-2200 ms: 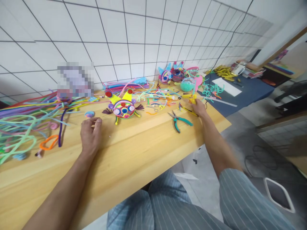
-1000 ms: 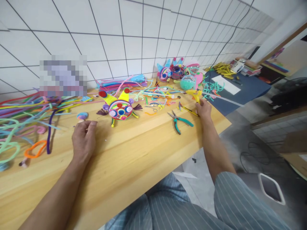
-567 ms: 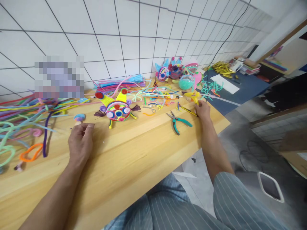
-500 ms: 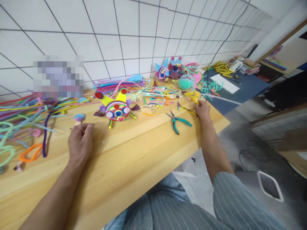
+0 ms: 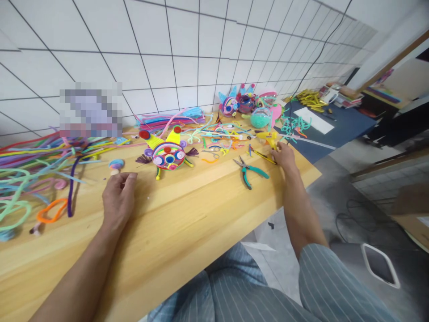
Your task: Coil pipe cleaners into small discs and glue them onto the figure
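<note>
My left hand (image 5: 119, 197) rests on the table, fingers curled closed around the lower part of a small blue and pink coiled piece (image 5: 116, 164). The fingertips are mostly hidden behind the hand. To its right stands a colourful mask-like figure (image 5: 168, 156) with yellow horns, red discs and button-like eyes. Over at the table's right end, my right hand (image 5: 284, 156) is closed on the handle of a yellow glue gun (image 5: 268, 137). Beside that hand lie a yellow and black craft knife (image 5: 263, 156) and teal-handled pliers (image 5: 250, 171), spread apart.
Loose pipe cleaners (image 5: 36, 156) cover the left side, with an orange loop (image 5: 52, 211) in front. A pink and blue bundle (image 5: 170, 118) lies by the tiled wall. Several finished-looking figures (image 5: 246, 105) stand at the back. A blue surface (image 5: 351, 125) adjoins the right.
The whole view has shifted slightly, so things on the table appear a little further right. Both hands keep their places and grips.
</note>
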Demonstrator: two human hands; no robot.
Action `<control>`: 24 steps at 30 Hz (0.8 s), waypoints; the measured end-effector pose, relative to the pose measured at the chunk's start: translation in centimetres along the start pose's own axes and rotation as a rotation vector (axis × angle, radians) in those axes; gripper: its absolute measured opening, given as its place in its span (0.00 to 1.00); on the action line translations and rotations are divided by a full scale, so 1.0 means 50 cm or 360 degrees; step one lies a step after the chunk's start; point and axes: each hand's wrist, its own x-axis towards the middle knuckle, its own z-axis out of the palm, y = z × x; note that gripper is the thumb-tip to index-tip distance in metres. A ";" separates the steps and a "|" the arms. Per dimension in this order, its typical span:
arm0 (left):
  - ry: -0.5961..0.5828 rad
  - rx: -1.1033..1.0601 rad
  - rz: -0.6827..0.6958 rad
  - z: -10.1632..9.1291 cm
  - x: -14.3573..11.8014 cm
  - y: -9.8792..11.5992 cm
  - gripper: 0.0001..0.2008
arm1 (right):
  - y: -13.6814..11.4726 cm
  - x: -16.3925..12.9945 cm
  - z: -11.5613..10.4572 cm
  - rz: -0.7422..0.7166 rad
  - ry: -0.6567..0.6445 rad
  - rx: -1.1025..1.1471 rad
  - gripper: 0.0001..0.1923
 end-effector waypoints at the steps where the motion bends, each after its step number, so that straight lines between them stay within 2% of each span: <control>1: 0.0000 -0.0003 -0.0009 0.000 0.000 0.001 0.19 | -0.004 -0.009 -0.008 -0.0001 0.0012 -0.0019 0.23; 3: -0.0002 -0.0012 -0.0030 -0.001 0.000 0.002 0.19 | -0.019 -0.036 -0.025 -0.0016 0.0026 -0.0054 0.27; 5: -0.0009 -0.0010 -0.0047 -0.001 0.001 0.003 0.19 | -0.047 -0.073 -0.043 -0.0086 -0.0031 -0.0043 0.26; 9: -0.0040 0.0038 -0.0075 0.000 0.003 0.001 0.19 | -0.123 -0.117 -0.081 -0.0420 -0.0347 0.0172 0.19; 11: -0.0046 0.0036 -0.0105 0.000 0.004 0.000 0.19 | -0.149 -0.107 -0.098 -0.0483 -0.0248 0.0156 0.17; 12: -0.0043 0.0029 -0.0122 0.000 0.004 -0.001 0.19 | -0.154 -0.096 -0.104 -0.0444 -0.0172 0.0086 0.16; 15: -0.0034 0.0024 -0.0156 0.001 0.004 -0.001 0.19 | -0.133 -0.056 -0.103 -0.0162 -0.0090 -0.0195 0.14; 18: -0.0049 0.0018 -0.0165 0.002 0.005 0.000 0.19 | -0.083 -0.025 -0.071 0.0041 -0.0050 -0.0276 0.20; 20: -0.0069 0.0016 -0.0168 0.002 0.006 0.002 0.19 | -0.053 -0.010 -0.041 0.0062 -0.0043 -0.0245 0.23; 24: -0.0062 0.0029 -0.0162 0.003 0.007 0.004 0.20 | -0.011 0.003 -0.006 -0.0012 -0.0070 -0.0192 0.15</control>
